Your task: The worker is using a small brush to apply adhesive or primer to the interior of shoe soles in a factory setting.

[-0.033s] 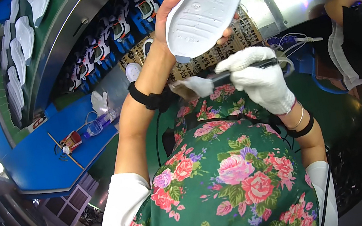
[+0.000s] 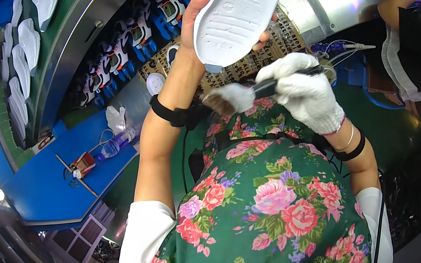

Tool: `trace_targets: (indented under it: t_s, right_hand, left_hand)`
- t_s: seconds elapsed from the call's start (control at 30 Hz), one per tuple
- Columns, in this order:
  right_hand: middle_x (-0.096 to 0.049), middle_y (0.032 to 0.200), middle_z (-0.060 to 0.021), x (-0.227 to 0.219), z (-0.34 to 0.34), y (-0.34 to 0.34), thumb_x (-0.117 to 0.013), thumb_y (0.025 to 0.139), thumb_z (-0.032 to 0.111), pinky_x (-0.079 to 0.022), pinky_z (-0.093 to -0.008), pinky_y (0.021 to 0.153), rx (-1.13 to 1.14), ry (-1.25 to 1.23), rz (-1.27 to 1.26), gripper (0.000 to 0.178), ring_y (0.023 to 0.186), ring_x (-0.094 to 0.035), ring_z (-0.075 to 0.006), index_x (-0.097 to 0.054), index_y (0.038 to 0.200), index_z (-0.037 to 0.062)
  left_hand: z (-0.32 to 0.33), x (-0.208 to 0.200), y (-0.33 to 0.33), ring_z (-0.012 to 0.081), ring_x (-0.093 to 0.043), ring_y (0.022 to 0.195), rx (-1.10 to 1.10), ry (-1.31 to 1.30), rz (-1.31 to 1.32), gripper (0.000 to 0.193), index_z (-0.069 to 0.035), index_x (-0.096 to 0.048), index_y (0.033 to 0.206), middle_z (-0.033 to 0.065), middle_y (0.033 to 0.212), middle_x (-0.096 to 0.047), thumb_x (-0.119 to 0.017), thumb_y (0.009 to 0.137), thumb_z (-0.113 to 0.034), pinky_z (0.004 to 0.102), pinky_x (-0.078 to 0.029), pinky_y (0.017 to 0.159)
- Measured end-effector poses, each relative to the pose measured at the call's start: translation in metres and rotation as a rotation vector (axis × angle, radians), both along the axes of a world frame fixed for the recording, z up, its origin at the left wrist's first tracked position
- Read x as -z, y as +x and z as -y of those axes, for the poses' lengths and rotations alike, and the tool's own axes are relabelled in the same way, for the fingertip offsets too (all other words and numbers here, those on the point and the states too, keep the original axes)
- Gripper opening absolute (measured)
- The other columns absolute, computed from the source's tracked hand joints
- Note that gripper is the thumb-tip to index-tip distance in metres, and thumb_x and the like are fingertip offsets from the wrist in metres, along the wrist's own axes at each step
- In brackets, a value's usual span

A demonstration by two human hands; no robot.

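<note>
My bare left hand (image 2: 190,27) grips a white shoe sole (image 2: 242,10) from beneath, thumb along its left edge and fingertips curled at its right edge. The sole is tilted up, showing ridges, small holes and a small grey tab at its lower end. Its top runs out of the picture. In a white knitted glove, my right hand (image 2: 305,95) is closed round the black handle of a brush (image 2: 233,98). The brush has a pale, wide head with brownish bristles, slightly blurred. It points left, below the sole and apart from it.
Shoe uppers (image 2: 141,30) on blue holders line the back. White soles (image 2: 30,42) lie on a green rack at left. A blue table (image 2: 46,188) bears a purple-tinted bottle (image 2: 117,143) and a stick (image 2: 76,175). Another person's arm (image 2: 399,5) is at right.
The brush and my gloved right hand have shifted slightly, with the brush head a little to the right. The sole and my left hand have barely moved.
</note>
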State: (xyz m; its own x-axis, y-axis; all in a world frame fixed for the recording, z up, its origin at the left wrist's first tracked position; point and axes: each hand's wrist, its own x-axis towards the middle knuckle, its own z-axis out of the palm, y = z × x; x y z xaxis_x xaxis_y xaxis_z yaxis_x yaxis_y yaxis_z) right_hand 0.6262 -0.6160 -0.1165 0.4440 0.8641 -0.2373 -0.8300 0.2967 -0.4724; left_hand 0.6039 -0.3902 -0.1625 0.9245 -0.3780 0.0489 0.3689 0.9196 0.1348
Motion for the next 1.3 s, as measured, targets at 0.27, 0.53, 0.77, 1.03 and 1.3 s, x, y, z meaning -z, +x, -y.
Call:
trace_targets:
  t_s: [0.27,0.53,0.77,1.03,1.3]
  right_hand:
    - [-0.076,0.100,-0.0118,-0.019,0.001,0.057,-0.076,0.081,-0.001,-0.056,-0.0270,0.081,0.241,-0.531,1.018,0.017,0.087,-0.070,-0.0136,-0.076,0.098,-0.0016]
    - [-0.075,0.098,-0.0129,-0.021,-0.006,0.099,-0.077,0.078,-0.003,-0.055,-0.0308,0.081,0.654,-0.437,1.880,0.022,0.087,-0.072,-0.0214,-0.076,0.100,0.0008]
    - [-0.075,0.099,-0.0125,-0.013,0.001,0.016,-0.078,0.073,0.002,-0.056,-0.0336,0.071,0.263,-0.120,1.840,0.032,0.081,-0.070,-0.0248,-0.076,0.104,0.0066]
    - [-0.070,0.108,-0.0228,-0.014,0.012,0.014,-0.065,0.081,-0.009,-0.054,-0.0286,0.069,0.161,-0.005,0.100,0.013,0.074,-0.064,-0.0172,-0.068,0.092,-0.0023]
    - [-0.063,0.112,-0.0156,0.009,0.031,0.029,-0.063,0.090,0.000,-0.047,-0.0192,0.063,0.361,0.250,-0.334,0.015,0.080,-0.058,-0.0137,-0.059,0.104,0.0028]
  left_hand:
    - [0.014,0.004,-0.011,0.0523,-0.062,0.106,-0.100,-0.022,-0.256,0.070,0.000,-0.045,0.144,0.0290,0.133,-0.055,-0.049,0.095,-0.051,0.0628,-0.055,0.087]
    - [0.023,0.003,-0.017,0.0502,-0.060,0.103,-0.014,0.017,-0.342,0.071,-0.008,-0.039,0.151,0.0349,0.136,-0.049,-0.039,0.099,-0.055,0.0560,-0.050,0.084]
    - [0.004,-0.003,-0.008,0.0399,-0.056,0.101,-0.034,0.130,-0.169,0.084,-0.007,-0.037,0.152,0.0317,0.136,-0.047,-0.043,0.091,-0.065,0.0491,-0.047,0.084]
    - [0.006,-0.003,-0.002,0.0481,-0.061,0.107,-0.105,-0.072,-0.032,0.082,-0.003,-0.033,0.152,0.0353,0.137,-0.047,-0.042,0.094,-0.060,0.0558,-0.052,0.087]
    - [0.010,-0.025,0.005,0.0359,-0.049,0.101,-0.247,-0.217,-0.091,0.078,-0.005,-0.038,0.148,0.0262,0.135,-0.044,-0.047,0.094,-0.061,0.0464,-0.049,0.087]
